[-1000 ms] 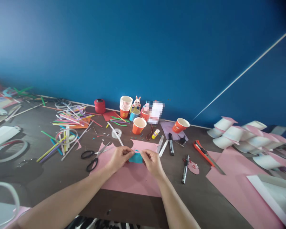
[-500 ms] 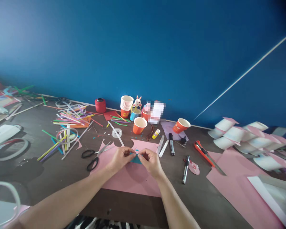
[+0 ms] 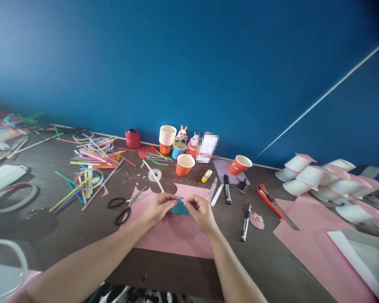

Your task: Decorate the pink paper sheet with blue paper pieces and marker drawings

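Note:
Between my two hands is a small teal piece (image 3: 180,208), held over a pink sheet (image 3: 173,233). My left hand (image 3: 160,207) pinches its upper left edge, and my right hand (image 3: 199,210) pinches it at the upper right. The fingertips of both hands are close together along the top edge. Just behind them a small blue and white round bit (image 3: 182,198) shows. Black-handled scissors (image 3: 126,206) lie open to the left of my left hand, partly on the pink sheet.
Behind my hands stand an orange cup (image 3: 185,165), a cup stack (image 3: 167,139), a tape roll (image 3: 154,175) and a glue stick (image 3: 206,176). Markers (image 3: 246,223) and a red box cutter (image 3: 271,203) lie right, near white cups (image 3: 311,178). Colored straws (image 3: 96,153) are at left.
My fingers have shifted slightly on the teal piece, and more of its surface now shows below them. The view has moved very slightly.

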Demonstrator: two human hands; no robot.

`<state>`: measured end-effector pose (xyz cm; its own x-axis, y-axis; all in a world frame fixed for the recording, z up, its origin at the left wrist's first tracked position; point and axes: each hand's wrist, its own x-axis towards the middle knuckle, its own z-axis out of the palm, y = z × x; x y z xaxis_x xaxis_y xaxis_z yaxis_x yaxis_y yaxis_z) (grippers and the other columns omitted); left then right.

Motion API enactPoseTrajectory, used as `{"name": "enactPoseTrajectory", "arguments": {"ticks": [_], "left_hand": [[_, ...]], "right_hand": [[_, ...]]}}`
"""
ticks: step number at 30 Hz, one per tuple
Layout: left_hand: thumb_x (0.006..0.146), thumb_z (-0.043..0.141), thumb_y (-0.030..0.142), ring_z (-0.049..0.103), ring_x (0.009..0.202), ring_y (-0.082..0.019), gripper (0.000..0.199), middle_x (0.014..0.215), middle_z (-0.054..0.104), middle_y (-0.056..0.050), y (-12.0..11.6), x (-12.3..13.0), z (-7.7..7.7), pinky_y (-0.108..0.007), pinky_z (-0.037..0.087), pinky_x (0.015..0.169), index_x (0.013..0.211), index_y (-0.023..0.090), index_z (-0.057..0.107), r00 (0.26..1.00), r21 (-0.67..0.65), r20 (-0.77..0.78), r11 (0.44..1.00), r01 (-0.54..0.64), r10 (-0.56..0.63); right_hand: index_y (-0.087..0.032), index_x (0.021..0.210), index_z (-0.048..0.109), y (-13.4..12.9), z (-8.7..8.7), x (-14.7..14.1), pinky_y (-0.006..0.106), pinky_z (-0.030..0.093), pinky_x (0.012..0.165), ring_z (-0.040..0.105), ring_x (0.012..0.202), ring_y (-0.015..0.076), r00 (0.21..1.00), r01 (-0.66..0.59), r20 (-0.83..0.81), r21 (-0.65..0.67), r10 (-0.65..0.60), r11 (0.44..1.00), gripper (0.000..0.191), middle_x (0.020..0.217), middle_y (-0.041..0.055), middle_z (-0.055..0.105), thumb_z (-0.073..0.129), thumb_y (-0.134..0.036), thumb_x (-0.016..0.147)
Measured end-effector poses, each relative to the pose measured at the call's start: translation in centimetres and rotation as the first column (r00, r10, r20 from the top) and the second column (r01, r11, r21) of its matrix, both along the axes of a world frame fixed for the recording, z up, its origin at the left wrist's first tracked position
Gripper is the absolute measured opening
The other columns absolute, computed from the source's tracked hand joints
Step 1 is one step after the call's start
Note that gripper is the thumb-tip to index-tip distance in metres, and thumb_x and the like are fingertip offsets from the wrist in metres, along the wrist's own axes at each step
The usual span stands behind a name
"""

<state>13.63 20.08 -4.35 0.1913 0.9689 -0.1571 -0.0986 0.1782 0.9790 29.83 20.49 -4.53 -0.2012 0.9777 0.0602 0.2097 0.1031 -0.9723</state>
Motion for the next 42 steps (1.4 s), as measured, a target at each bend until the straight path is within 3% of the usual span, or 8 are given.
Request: {"name": "enactPoseTrajectory", "arguments": {"ticks": [4, 12, 16, 19, 23, 30, 36, 42], "left_hand": [[0.070, 0.056, 0.031, 0.052, 0.047, -0.011, 0.018, 0.056, 0.060, 0.000, 0.1, 0.1, -0.5, -0.020, 0.039, 0.045, 0.070, 0.017, 0.067, 0.998, -0.019, 0.057, 1.000, 0.007, -0.006], [0.076, 0.050, 0.035, 0.051, 0.044, -0.010, 0.028, 0.052, 0.058, 0.000, 0.0, 0.1, -0.4, -0.019, 0.036, 0.043, 0.061, 0.015, 0.061, 1.000, 0.053, -0.014, 0.999, 0.006, -0.005], [0.073, 0.057, 0.035, 0.050, 0.045, -0.010, 0.023, 0.055, 0.059, 0.000, 0.0, 0.2, -0.6, -0.019, 0.036, 0.043, 0.071, 0.013, 0.063, 0.997, 0.119, -0.083, 0.993, 0.004, 0.006], [0.068, 0.063, 0.032, 0.055, 0.052, -0.012, 0.022, 0.062, 0.061, -0.001, 0.2, 0.4, -1.3, -0.020, 0.041, 0.049, 0.078, 0.013, 0.062, 0.999, 0.153, -0.049, 0.988, 0.029, -0.021], [0.068, 0.064, 0.033, 0.052, 0.049, -0.010, 0.022, 0.057, 0.059, 0.000, 0.2, 0.5, -1.9, -0.021, 0.041, 0.048, 0.075, 0.013, 0.060, 0.999, 0.130, -0.044, 0.991, 0.021, -0.015], [0.069, 0.063, 0.037, 0.049, 0.048, -0.009, 0.025, 0.055, 0.056, 0.000, 0.2, 0.3, -1.6, -0.020, 0.038, 0.047, 0.069, 0.011, 0.060, 0.998, 0.159, -0.063, 0.987, 0.018, -0.009], [0.072, 0.059, 0.032, 0.051, 0.053, -0.010, 0.019, 0.060, 0.059, -0.001, 0.2, 0.1, -2.3, -0.020, 0.039, 0.050, 0.071, 0.013, 0.063, 0.982, 0.231, -0.188, 0.972, 0.052, -0.008], [0.071, 0.057, 0.024, 0.056, 0.060, -0.013, 0.012, 0.066, 0.064, -0.002, 0.1, 0.0, -1.5, -0.021, 0.041, 0.056, 0.070, 0.015, 0.065, 0.960, 0.289, -0.279, 0.954, 0.076, 0.008]], "right_hand": [[-0.017, 0.066, 0.055, 0.0, -0.1, 0.1, 0.021, 0.032, 0.046, 0.042, 0.049, 0.0090, 1.000, 0.006, 0.001, -0.006, -0.006, 1.000, 0.018, 0.054, -0.0026, 0.049, 0.058, -0.033, 0.074], [-0.016, 0.065, 0.054, 0.0, -0.2, 0.1, 0.022, 0.032, 0.048, 0.042, 0.050, 0.0095, 1.000, 0.000, 0.002, -0.008, 0.000, 1.000, 0.019, 0.055, -0.0025, 0.048, 0.057, -0.032, 0.075], [-0.016, 0.064, 0.053, -0.1, -0.1, 0.0, 0.021, 0.031, 0.047, 0.041, 0.049, 0.0089, 1.000, 0.009, -0.007, -0.008, -0.009, 1.000, 0.019, 0.055, -0.0026, 0.047, 0.057, -0.031, 0.075], [-0.016, 0.064, 0.052, -0.2, 0.0, -0.1, 0.021, 0.031, 0.047, 0.040, 0.050, 0.0088, 1.000, -0.007, -0.016, 0.002, 0.007, 1.000, 0.020, 0.055, -0.0026, 0.046, 0.056, -0.031, 0.076], [-0.016, 0.062, 0.051, -0.3, 0.2, -0.3, 0.021, 0.029, 0.046, 0.039, 0.050, 0.0084, 1.000, -0.009, -0.014, 0.022, 0.009, 1.000, 0.020, 0.054, -0.0029, 0.045, 0.056, -0.029, 0.076], [-0.016, 0.066, 0.052, -0.3, 0.1, -0.3, 0.021, 0.032, 0.048, 0.041, 0.052, 0.0088, 0.999, -0.044, 0.008, 0.053, 0.044, 0.998, 0.014, 0.058, -0.0023, 0.047, 0.054, -0.025, 0.076], [-0.016, 0.068, 0.052, -0.2, -0.5, -0.3, 0.021, 0.035, 0.051, 0.045, 0.057, 0.0104, 0.995, -0.073, 0.067, 0.071, 0.069, 0.995, 0.009, 0.062, -0.0012, 0.049, 0.052, -0.022, 0.075], [-0.017, 0.064, 0.047, -0.2, -0.5, -0.4, 0.021, 0.032, 0.049, 0.041, 0.052, 0.0092, 0.992, -0.067, 0.109, 0.073, 0.059, 0.995, 0.011, 0.057, -0.0034, 0.044, 0.050, -0.020, 0.074]]}}
